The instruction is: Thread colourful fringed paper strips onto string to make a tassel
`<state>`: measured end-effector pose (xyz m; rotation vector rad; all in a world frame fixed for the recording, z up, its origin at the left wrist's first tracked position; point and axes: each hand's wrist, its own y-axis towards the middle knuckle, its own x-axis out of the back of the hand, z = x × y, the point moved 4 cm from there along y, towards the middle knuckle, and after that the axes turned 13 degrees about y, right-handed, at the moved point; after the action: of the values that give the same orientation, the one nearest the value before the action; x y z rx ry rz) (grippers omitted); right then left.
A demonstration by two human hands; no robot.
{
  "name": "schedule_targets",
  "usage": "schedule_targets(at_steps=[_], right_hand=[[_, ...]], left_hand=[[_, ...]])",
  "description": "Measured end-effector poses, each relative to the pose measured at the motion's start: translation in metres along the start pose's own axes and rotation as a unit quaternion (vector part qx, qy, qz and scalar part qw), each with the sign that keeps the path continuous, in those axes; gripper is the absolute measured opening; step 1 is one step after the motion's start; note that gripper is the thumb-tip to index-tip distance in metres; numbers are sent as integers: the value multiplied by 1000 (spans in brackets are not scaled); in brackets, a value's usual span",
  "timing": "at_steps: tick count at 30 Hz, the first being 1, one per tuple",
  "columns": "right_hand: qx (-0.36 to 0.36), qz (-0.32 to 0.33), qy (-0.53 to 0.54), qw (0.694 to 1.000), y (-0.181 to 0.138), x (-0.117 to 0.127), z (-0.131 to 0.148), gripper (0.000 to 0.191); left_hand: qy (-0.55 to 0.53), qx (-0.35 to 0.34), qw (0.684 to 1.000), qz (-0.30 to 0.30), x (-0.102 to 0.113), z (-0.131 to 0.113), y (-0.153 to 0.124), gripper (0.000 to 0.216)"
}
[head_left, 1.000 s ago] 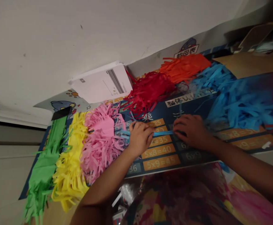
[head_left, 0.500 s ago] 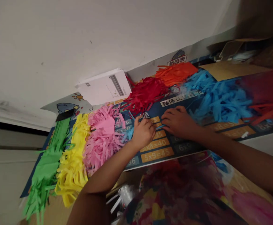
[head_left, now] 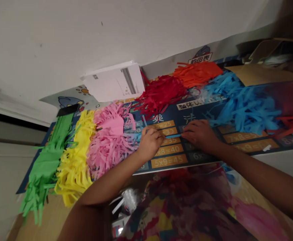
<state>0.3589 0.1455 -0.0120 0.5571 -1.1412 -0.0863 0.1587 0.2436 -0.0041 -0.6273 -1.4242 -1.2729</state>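
A narrow blue paper strip (head_left: 172, 136) stretches between my two hands above a printed multiplication chart (head_left: 170, 163). My left hand (head_left: 150, 142) has its fingers closed on the strip's left part, with a few blue fringe ends (head_left: 135, 136) sticking out behind it. On the other end, the fingers of my right hand (head_left: 199, 135) are bent and pinch the strip. Close to my left hand lies pink fringed tissue paper (head_left: 115, 127). Blue fringed tissue paper (head_left: 249, 110) lies to the right of my right hand.
Yellow (head_left: 76, 160) and green fringed paper (head_left: 46, 160) lie at the left, a dark flat object (head_left: 68, 109) on the green. Red (head_left: 162, 93) and orange fringed paper (head_left: 199, 73) lie behind, beside a white box (head_left: 116, 82) at the wall.
My hands have moved slightly apart, so a longer piece of the blue strip shows between them. The whole view has shifted a little.
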Motion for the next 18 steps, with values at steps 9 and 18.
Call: schedule_targets(at_steps=[9,18], right_hand=[[-86,44,118,988,-10,-7,-31,19],[-100,45,128,986,-15,-5,-32,18]], left_hand=[[-146,100,982,61,-7,11,-1,18],[-165,124,975,77,-7,18,-2,16]])
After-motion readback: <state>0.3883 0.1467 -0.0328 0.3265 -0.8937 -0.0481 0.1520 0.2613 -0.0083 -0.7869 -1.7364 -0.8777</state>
